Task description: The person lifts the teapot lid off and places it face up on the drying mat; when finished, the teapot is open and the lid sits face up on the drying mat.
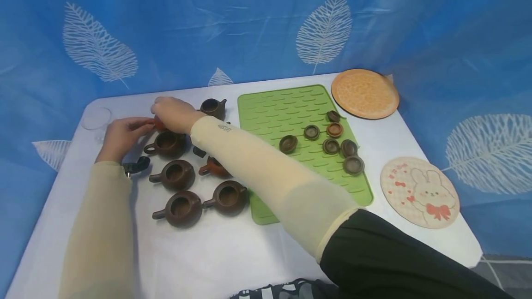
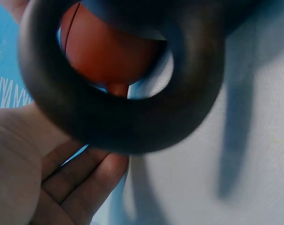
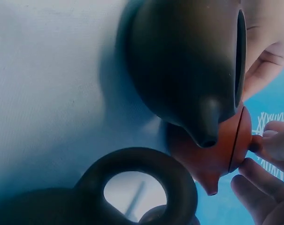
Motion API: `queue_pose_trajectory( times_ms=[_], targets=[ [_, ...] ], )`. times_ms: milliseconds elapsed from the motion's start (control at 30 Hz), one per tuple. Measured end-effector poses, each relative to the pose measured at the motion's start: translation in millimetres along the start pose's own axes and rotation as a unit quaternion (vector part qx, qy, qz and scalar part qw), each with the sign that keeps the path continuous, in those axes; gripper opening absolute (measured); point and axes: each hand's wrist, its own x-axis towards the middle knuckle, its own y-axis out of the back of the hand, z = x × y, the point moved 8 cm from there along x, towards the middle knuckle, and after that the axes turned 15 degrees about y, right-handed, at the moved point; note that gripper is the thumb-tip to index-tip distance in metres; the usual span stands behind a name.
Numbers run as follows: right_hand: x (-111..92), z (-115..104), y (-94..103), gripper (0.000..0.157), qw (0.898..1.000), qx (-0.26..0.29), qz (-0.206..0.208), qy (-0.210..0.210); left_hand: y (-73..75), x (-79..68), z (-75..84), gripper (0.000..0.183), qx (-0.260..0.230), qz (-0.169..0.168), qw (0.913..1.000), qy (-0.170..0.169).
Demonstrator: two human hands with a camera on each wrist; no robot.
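Both hands meet at a small red-brown teapot (image 1: 159,123) at the back left of the table. In the right wrist view, my right hand (image 3: 268,173) pinches the round knob of its lid (image 3: 242,140), which sits on the pot. My left hand (image 1: 120,137) holds the pot's handle side; in the left wrist view, the fingers (image 2: 102,183) curl there, partly hidden behind a dark ring handle (image 2: 127,124). That handle belongs to a dark brown teapot (image 1: 168,144) without a lid, just in front. Another dark teapot (image 3: 179,61) partly covers the red-brown one.
Several lidless teapots stand nearby, among them a dark one (image 1: 183,209) and a reddish one (image 1: 216,168) beside my right sleeve. A green mat (image 1: 282,105) bears several small lids (image 1: 288,144). At right lie an orange round mat (image 1: 365,93) and a rabbit-print mat (image 1: 420,193).
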Motion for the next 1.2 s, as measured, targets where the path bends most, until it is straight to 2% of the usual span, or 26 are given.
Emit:
queue_pose_trajectory(
  times_ms=[333, 467, 667, 833, 1033, 1200],
  targets=[
    [3, 6, -5.7, 0.031, 1.000, 0.006, -0.003, -0.027, 0.4, 0.6, -2.9, 0.052, -0.012, 0.004, 0.9998, 0.012],
    [5, 6, -4.9, 0.025, 0.999, 0.008, 0.001, -0.032, -1.0, 1.3, -3.5, 0.052, -0.015, 0.000, 0.9998, 0.016],
    [10, 10, -0.3, 0.016, 0.998, 0.010, 0.014, -0.066, -2.9, 1.1, -6.6, 0.056, -0.024, -0.008, 0.9990, 0.036],
    [11, 14, 0.9, 0.013, 0.995, 0.034, 0.026, -0.087, -2.7, 0.9, -6.5, 0.057, -0.027, -0.007, 0.9987, 0.042],
    [6, 17, 3.3, 0.015, 0.993, 0.060, 0.055, -0.081, -2.5, 0.6, -5.4, 0.051, -0.032, 0.000, 0.9986, 0.041],
    [2, 17, 4.6, 0.020, 0.994, 0.052, 0.081, -0.060, -3.6, 1.2, -7.1, 0.050, -0.031, 0.004, 0.9987, 0.040]
  ],
)
